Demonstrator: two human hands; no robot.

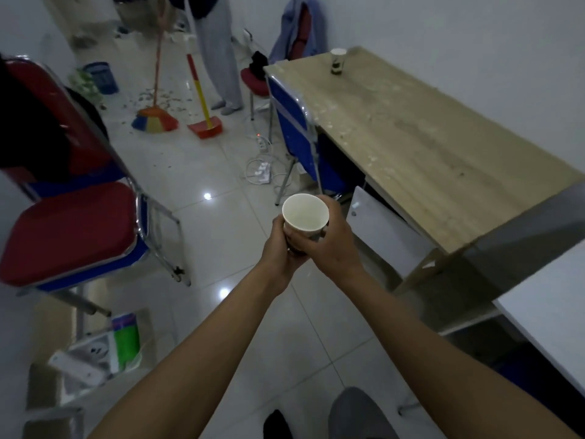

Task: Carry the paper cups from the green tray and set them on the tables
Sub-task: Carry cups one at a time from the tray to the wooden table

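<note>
Red chair (69,229): far left, beside the walkway, dark cloth draped over the backrest; apparently parked clear of the walking line.
Broom (155,118): head down on the tiled floor among scattered litter, handle leaning up toward a standing person's legs (218,58).
Dustpan (205,128): just right of the broom, flat on the tiles; sweeping gear, so a patch of floor best skirted.
Blue chair (291,122): tucked against the long left edge of the wooden table, backrest just beside that edge.
Left hand (278,251): curled round the lower left side of the paper cup, seemingly bracing the base.
Paper cup (305,217): upright, mouth up, apparently empty, held in the air over the floor, near the table's near-left corner and not yet over the top; gripped two-handed probably for steadiness in transit.
Right hand (332,245): wrapped round the cup's right side, touching the left hand; both clamped together on the one cup.
Wooden table (427,147): long top flecked with pale crumbs, mostly bare near the front edge; likely landing place.
Second paper cup (338,61): upright near the far edge, toward the wall-side corner; already delivered, by the look of it.
White table (554,327): only a corner showing at far right, nothing visible on that part.
Green tray: not in view.
Stage, as judged: mid-carry, with placing yet to come.
</note>
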